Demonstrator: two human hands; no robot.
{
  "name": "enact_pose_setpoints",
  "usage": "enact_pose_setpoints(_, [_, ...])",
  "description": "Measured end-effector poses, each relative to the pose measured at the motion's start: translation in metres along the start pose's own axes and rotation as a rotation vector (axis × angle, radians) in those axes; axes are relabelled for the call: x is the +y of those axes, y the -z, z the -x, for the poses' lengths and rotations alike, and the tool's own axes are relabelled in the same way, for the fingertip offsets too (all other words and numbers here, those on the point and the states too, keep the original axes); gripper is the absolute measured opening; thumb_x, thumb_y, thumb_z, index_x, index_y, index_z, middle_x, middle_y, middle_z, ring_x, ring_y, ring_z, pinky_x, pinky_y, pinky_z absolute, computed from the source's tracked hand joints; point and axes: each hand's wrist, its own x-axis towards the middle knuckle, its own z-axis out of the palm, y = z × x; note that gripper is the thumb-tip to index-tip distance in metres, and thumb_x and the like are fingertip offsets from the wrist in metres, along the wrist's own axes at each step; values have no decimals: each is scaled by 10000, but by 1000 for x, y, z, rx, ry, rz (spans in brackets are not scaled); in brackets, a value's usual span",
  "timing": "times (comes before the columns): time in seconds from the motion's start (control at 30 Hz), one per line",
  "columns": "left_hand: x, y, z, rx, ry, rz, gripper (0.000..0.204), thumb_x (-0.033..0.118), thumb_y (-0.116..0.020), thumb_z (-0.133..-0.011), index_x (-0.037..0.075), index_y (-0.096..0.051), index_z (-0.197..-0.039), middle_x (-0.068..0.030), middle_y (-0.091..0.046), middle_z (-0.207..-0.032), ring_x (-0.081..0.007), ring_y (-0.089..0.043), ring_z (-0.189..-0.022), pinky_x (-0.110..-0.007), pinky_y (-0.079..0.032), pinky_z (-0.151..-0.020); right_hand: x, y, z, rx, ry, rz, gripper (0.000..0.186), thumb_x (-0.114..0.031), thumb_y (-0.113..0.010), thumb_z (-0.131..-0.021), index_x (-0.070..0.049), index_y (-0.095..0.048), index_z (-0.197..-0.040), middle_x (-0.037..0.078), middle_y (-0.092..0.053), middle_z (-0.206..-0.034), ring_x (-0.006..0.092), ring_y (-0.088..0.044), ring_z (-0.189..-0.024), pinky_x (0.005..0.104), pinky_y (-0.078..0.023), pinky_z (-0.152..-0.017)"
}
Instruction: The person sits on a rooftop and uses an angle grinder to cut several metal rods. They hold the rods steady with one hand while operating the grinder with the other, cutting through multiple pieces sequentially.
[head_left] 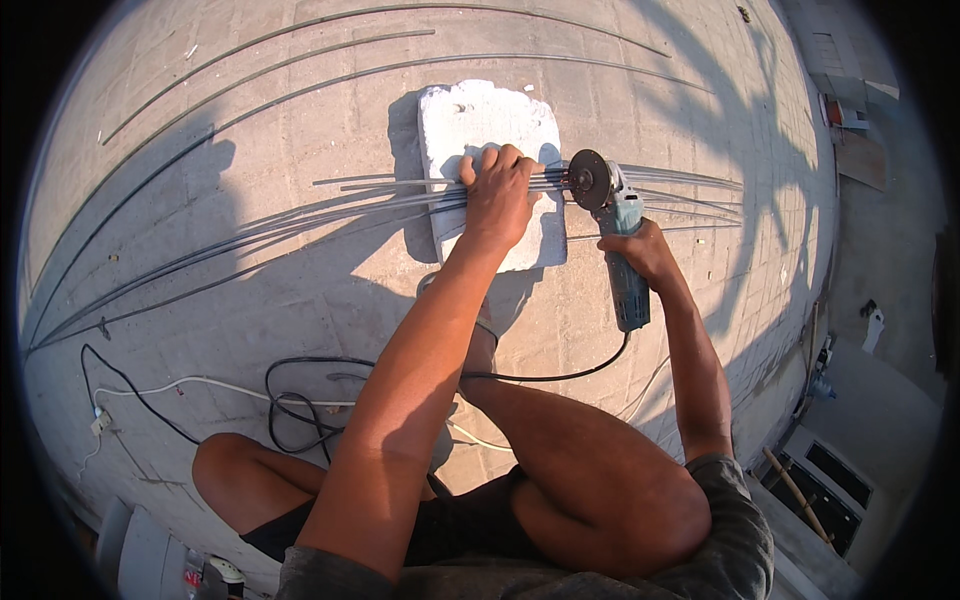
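My left hand presses a bundle of thin metal rods down across a white block, its fingers curled over them. The rods run out to both sides of the block. Around the body of a teal angle grinder my right hand is closed. The grinder stands upright in my grip, its dark cutting disc at the rods just beyond the block's right edge. A small orange glow shows where disc and rods meet. A black cord leaves the grinder's lower end.
More long rods lie curved across the paved floor farther off. The black cord loops at the left beside a white cable and a plug connector. My bent legs are close below the work. A floor edge drops off at the right.
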Motion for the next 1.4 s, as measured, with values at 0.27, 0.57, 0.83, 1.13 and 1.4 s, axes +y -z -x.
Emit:
enact_pose_setpoints(0.27, [0, 3, 0, -6, 4, -8, 373, 232, -848, -886, 231, -738, -1242, 9, -600, -1253, -225, -504, -1281, -568, -195, -1167, -5, -2, 9, 0, -29, 16, 490, -288, -840, -716, 71, -727, -1030, 153, -738, -922, 241, -703, -804, 392, -560, -738])
enact_pose_setpoints(0.57, [0, 0, 2, 30, -12, -26, 372, 239, -853, -880, 231, -741, -1235, 2, -601, -1238, -224, -510, -1266, -564, -206, -1163, -11, -2, 5, 2, -18, 28, 537, -314, -826, -706, 75, -693, -1051, 161, -709, -923, 251, -684, -780, 400, -563, -699])
enact_pose_setpoints(0.83, [1, 1, 2, 23, -15, -3, 361, 234, -849, -882, 238, -744, -1228, 7, -603, -1234, -226, -511, -1267, -565, -208, -1160, -13, 0, -5, 10, -11, 19, 523, -305, -830, -710, 69, -700, -1051, 152, -711, -915, 242, -683, -773, 395, -565, -705])
enact_pose_setpoints(1.13, [1, 1, 2, 22, -10, -2, 362, 242, -849, -882, 237, -744, -1228, 7, -597, -1236, -229, -505, -1277, -574, -198, -1170, -15, -1, -10, 35, 33, -11, 504, -303, -823, -711, 67, -710, -1034, 140, -712, -900, 232, -680, -763, 382, -560, -694])
enact_pose_setpoints(1.4, [0, 2, 2, 7, 1, 11, 368, 233, -853, -878, 237, -743, -1229, 4, -595, -1238, -231, -507, -1266, -574, -200, -1171, -18, -1, -8, 33, 8, 8, 490, -305, -823, -709, 69, -715, -1006, 133, -709, -891, 227, -676, -752, 378, -556, -681])
